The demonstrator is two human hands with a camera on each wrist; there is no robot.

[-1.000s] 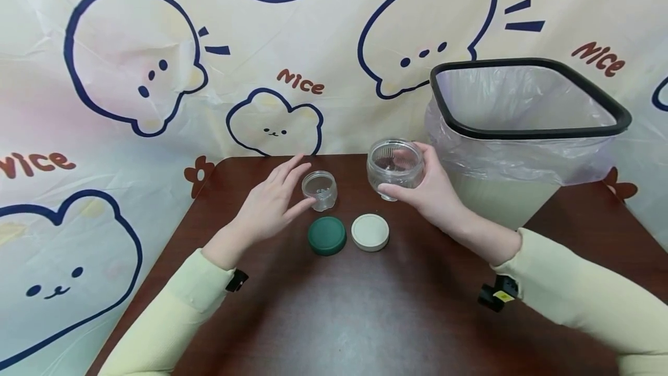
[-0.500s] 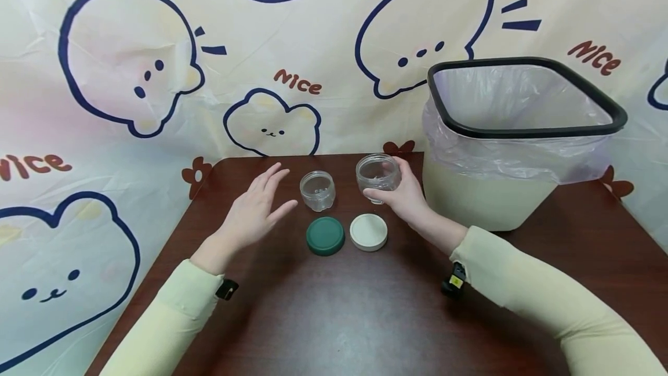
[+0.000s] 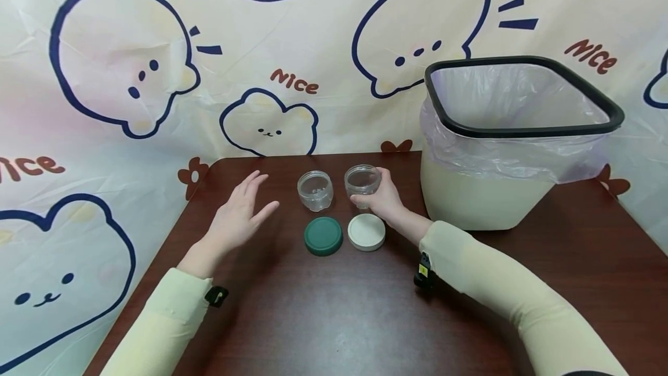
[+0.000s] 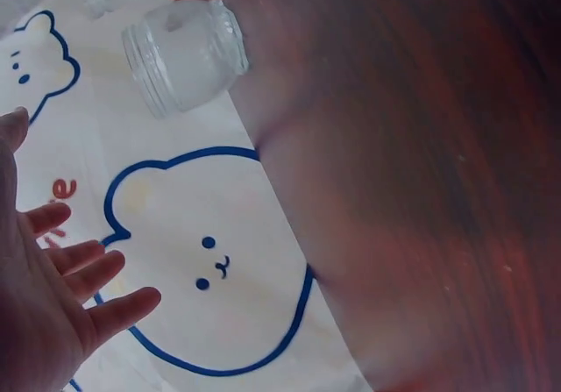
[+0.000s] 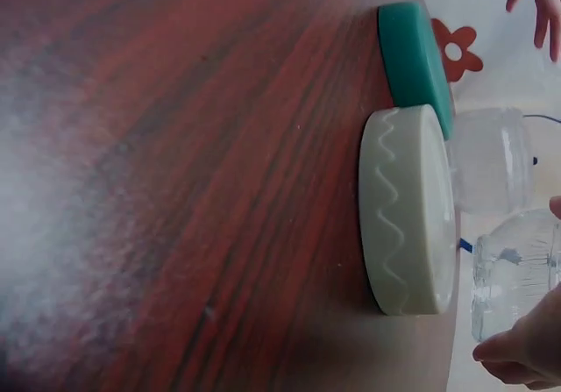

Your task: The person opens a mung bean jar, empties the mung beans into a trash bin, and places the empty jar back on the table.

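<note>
Two clear lidless jars are side by side near the table's back edge. My right hand (image 3: 387, 199) grips the right jar (image 3: 361, 177) between thumb and fingers; whether its base touches the table I cannot tell. The left jar (image 3: 315, 191) stands upright, untouched. In the air left of it is my left hand (image 3: 229, 222), fingers spread and holding nothing; the left wrist view shows the same bare palm (image 4: 57, 300). In front of the jars lie a green lid (image 3: 323, 237) and a cream lid (image 3: 366, 232), the cream one with a wavy line on its side (image 5: 386, 212).
A cream bin (image 3: 475, 190) with a black rim and a plastic liner stands at the right, close to my right hand. Behind the brown table (image 3: 323, 318) hangs a printed cloth (image 3: 271, 33).
The right jar has come down and left in my right hand, to beside the left jar. My left hand has drawn back leftward from the left jar.
</note>
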